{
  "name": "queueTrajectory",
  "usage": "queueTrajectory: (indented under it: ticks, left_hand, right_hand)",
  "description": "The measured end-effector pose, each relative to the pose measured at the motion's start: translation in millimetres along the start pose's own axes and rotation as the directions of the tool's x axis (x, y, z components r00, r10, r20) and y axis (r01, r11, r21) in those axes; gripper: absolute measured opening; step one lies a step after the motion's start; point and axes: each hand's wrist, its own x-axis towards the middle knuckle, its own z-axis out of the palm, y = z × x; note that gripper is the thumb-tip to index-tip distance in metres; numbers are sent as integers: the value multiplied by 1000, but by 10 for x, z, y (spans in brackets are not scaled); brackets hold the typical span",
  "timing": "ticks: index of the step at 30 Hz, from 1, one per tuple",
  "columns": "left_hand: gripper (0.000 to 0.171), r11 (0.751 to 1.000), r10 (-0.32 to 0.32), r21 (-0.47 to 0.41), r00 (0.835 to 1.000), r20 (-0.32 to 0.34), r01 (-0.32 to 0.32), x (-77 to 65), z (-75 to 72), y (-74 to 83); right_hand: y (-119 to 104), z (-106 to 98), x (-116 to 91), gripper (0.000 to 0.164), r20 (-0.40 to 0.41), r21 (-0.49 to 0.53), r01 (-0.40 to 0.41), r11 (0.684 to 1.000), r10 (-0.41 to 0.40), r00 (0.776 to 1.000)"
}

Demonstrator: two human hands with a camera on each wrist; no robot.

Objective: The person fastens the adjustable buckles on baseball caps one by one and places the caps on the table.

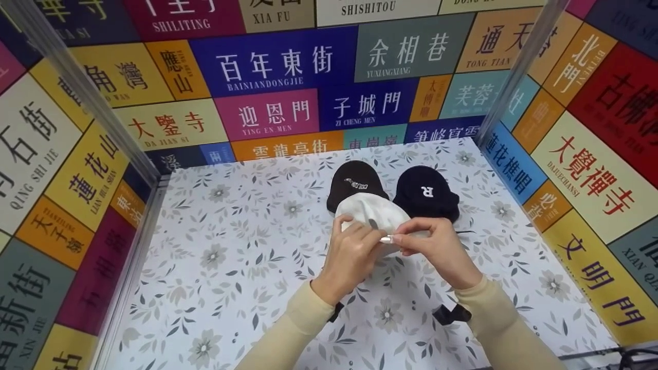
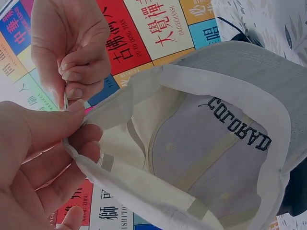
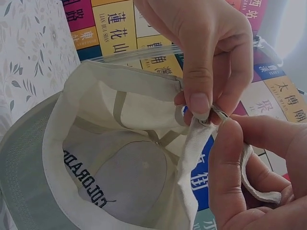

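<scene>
A white cap [image 1: 371, 206] is held up over the table with its inside facing the wrist cameras; stitching reading "COLORAD" shows inside it in the left wrist view. My left hand [image 1: 350, 249] pinches the cap's back edge beside a small metal buckle [image 3: 218, 113]. The fingers of my right hand [image 1: 434, 246] pinch the cap's cloth strap [image 3: 256, 192] at that buckle, and the strap's loose end curls down over the right fingers. Both hands meet closely at the back opening. In the left wrist view, the grey-green brim [image 2: 244, 64] points away from my hands.
Behind the white cap stand a dark brown cap [image 1: 358, 177] and a navy cap [image 1: 424, 192] with a white R. The table [image 1: 231, 288] has a floral cover. Panels with printed place names [image 1: 277, 61] enclose it at the back and both sides.
</scene>
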Motion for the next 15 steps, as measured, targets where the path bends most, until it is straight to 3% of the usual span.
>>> queueTrajectory:
  ticks: [15]
  left_hand:
    - [14, 997, -48, -64, 998, 31, 50, -45, 3, 5]
  right_hand:
    - [41, -43, -27, 24, 16, -14, 8, 1000, -8, 1000]
